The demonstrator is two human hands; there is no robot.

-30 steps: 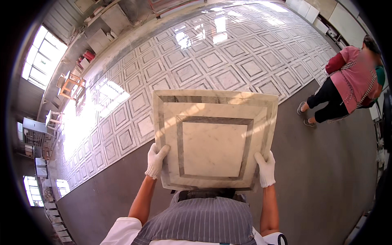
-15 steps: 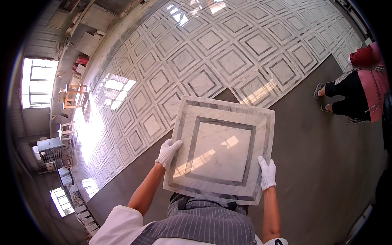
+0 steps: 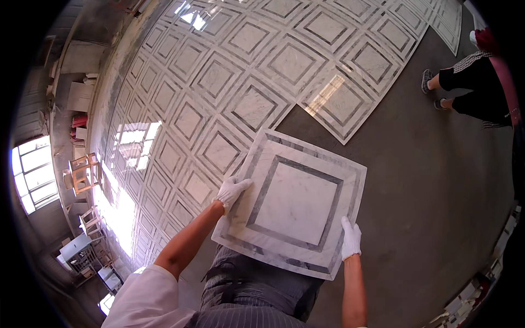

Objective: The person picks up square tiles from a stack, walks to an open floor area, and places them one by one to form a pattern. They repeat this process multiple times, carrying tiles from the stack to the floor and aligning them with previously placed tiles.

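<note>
A square white marble tile (image 3: 295,203) with grey inlaid square bands is held in front of my body, slightly turned. My left hand (image 3: 232,192), in a white knitted glove, grips its left edge with the thumb on top. On the opposite edge, my right hand (image 3: 351,238), gloved the same way, clasps the tile with its thumb on the upper face. The fingers beneath the tile are hidden. Beyond it lies a field of matching laid tiles (image 3: 254,109), whose stepped edge has a notch showing dark floor.
Grey bare floor (image 3: 421,218) spreads to the right of the tiles. A person (image 3: 476,87) in dark trousers stands at the upper right. Wooden stools (image 3: 85,174), a small table (image 3: 75,247) and windows (image 3: 35,169) line the left side. Stacked pieces (image 3: 465,300) lie at the lower right.
The view has shifted forward and turned, bringing the notch in the laid tiles nearer the held tile. The tile has rotated slightly clockwise; both hands keep their hold.
</note>
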